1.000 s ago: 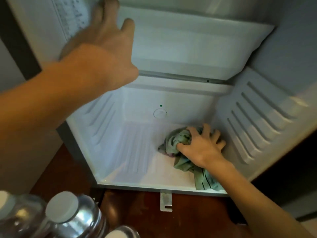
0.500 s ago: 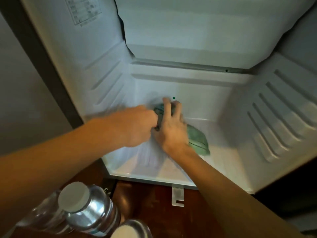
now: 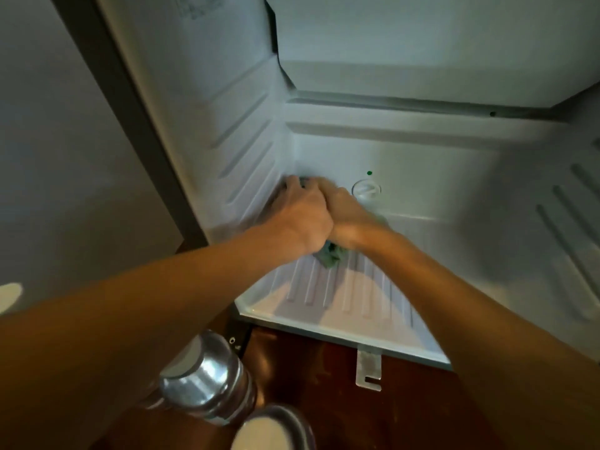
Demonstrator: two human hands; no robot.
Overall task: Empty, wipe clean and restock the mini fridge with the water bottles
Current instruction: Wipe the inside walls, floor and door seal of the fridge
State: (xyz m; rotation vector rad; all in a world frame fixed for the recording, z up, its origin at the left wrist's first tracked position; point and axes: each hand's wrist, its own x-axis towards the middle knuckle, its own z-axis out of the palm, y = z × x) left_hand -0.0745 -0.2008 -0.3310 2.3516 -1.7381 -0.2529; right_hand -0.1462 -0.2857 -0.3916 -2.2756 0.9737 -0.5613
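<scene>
The white mini fridge [image 3: 454,196] stands open with no bottles inside. Both my hands are pressed side by side into its back left corner, on a green cloth [image 3: 329,256]. Only a corner of the cloth shows below my wrists, and a sliver shows between my fingers. My left hand [image 3: 300,212] lies against the left wall, fingers closed over the cloth. My right hand [image 3: 349,212] is next to it, also down on the cloth. Two water bottles with white caps, one [image 3: 207,378] and another [image 3: 272,430], stand on the floor in front.
The fridge has ribbed side walls [image 3: 246,157] and a ribbed floor [image 3: 354,293]. A round drain plug [image 3: 366,189] sits on the back wall. A freezer flap [image 3: 422,43] hangs at the top. A metal hinge bracket [image 3: 368,368] sticks out onto the dark wooden floor [image 3: 406,410].
My left hand came down from the upper left wall and joined my right hand on the cloth. Both hands and the cloth slid from the right of the fridge floor to the back left corner.
</scene>
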